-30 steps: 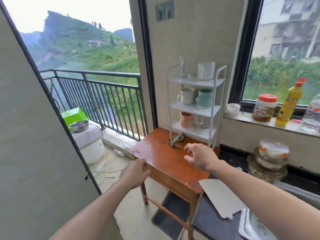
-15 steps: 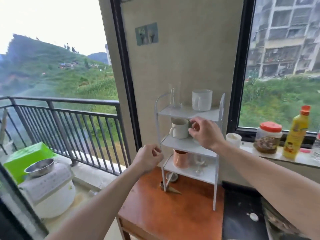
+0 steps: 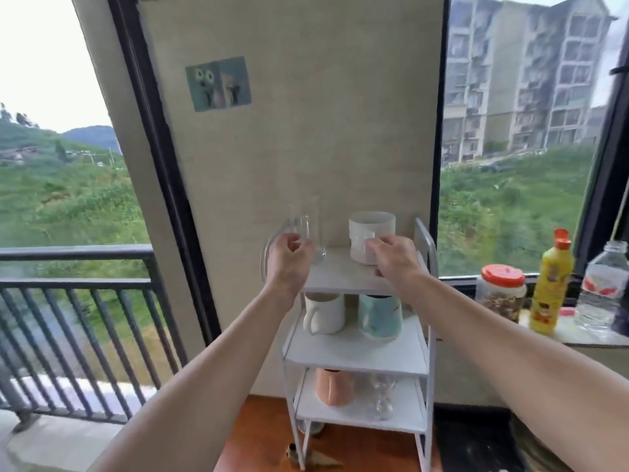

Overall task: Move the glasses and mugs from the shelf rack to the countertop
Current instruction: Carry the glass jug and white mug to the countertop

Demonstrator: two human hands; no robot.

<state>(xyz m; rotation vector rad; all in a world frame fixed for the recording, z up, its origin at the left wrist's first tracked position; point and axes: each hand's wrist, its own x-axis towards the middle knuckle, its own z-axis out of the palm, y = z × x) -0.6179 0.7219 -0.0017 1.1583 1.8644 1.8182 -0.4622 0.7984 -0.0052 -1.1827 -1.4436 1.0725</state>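
Note:
A white three-tier shelf rack (image 3: 355, 357) stands on a brown wooden table (image 3: 258, 434). On its top shelf are a clear glass mug (image 3: 315, 219) and a white mug (image 3: 371, 221). My left hand (image 3: 289, 258) curls its fingers at the glass mug's handle. My right hand (image 3: 394, 255) pinches the white mug's handle. Both mugs still rest on the shelf. The middle shelf holds a cream mug (image 3: 324, 313) and a teal mug (image 3: 380, 316). The bottom shelf carries a pink mug (image 3: 332, 386) and a stemmed glass (image 3: 382, 395).
To the right, a window sill holds a jar with a red lid (image 3: 500, 294), a yellow bottle (image 3: 551, 284) and a clear water bottle (image 3: 604, 284). A dark countertop (image 3: 476, 447) lies at the lower right. A balcony railing (image 3: 75, 284) runs along the left.
Both hands rose from the table and middle shelf up to the top shelf. The view tilted upward and moved closer to the rack.

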